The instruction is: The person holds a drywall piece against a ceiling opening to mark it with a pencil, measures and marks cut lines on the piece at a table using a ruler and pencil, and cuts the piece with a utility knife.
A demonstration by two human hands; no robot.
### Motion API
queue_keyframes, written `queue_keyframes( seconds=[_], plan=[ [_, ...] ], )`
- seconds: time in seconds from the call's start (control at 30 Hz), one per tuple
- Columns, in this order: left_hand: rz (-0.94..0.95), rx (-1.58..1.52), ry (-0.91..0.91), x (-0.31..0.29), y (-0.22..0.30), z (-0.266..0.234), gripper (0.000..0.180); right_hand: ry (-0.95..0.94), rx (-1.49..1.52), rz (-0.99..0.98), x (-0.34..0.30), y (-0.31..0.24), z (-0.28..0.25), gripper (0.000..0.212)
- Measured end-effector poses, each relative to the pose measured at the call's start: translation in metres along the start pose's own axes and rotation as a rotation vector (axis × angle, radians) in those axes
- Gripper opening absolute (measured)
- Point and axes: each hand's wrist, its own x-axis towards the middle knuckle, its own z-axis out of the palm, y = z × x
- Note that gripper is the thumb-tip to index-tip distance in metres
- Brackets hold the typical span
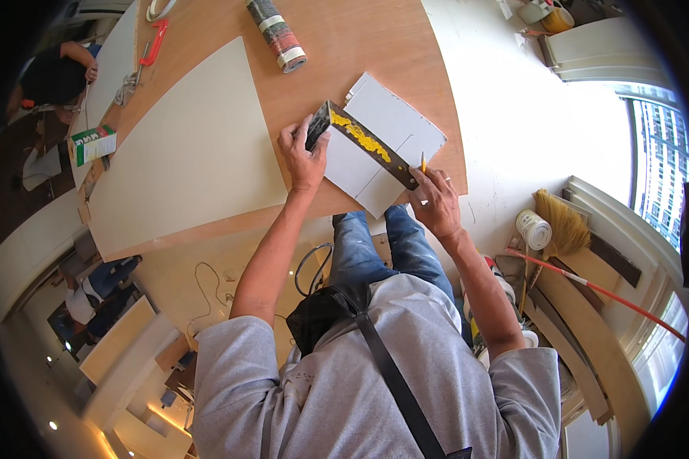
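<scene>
The left hand (306, 159) pinches the black stock of a try square (362, 140) between thumb and fingers. The right hand (439, 203), fingers drawn together, grips a yellow pencil (423, 162) near the far end of the yellow-smeared blade. The square lies across a white board (396, 115) on the wooden tabletop (360, 38).

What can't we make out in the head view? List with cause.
All in the head view:
- Strip of white board under the dark bar: covered by it.
- Rest of the pencil: hidden by the right hand.
- White ring: cut off by the upper edge.
- Building interiors: too small.
</scene>
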Motion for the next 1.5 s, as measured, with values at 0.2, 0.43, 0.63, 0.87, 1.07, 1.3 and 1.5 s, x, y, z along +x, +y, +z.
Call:
queue_keyframes(
  seconds=[0.2, 0.43, 0.63, 0.87, 1.07, 1.3, 1.5],
  plan=[
    [0.005, 0.076, -0.051, -0.002, 0.009, -0.005, 0.075, -0.008, -0.014, 0.005, 0.0, 0.001, 0.0, 0.051],
    [-0.054, 0.331, -0.049, 0.003, 0.046, 0.0, 0.106, -0.021, -0.008, 0.019, 0.002, -0.002, 0.0, 0.05],
    [-0.191, 0.346, -0.1, -0.002, 0.054, 0.004, 0.114, -0.016, -0.03, 0.008, 0.006, -0.012, -0.01, 0.044],
    [-0.273, 0.298, -0.128, -0.005, 0.062, 0.008, 0.119, -0.146, -0.011, 0.059, 0.067, -0.033, -0.022, 0.025],
    [-0.278, 0.288, -0.121, -0.003, 0.058, 0.005, 0.112, -0.276, -0.147, 0.071, 0.141, -0.061, 0.011, 0.021],
    [-0.434, 0.296, -0.111, -0.005, 0.067, 0.008, 0.107, -0.313, -0.252, 0.018, 0.163, -0.063, 0.04, 0.029],
    [-0.485, 0.287, -0.137, -0.004, 0.076, 0.003, 0.108, -0.327, -0.301, -0.093, 0.167, -0.056, 0.046, 0.026]
  ],
)
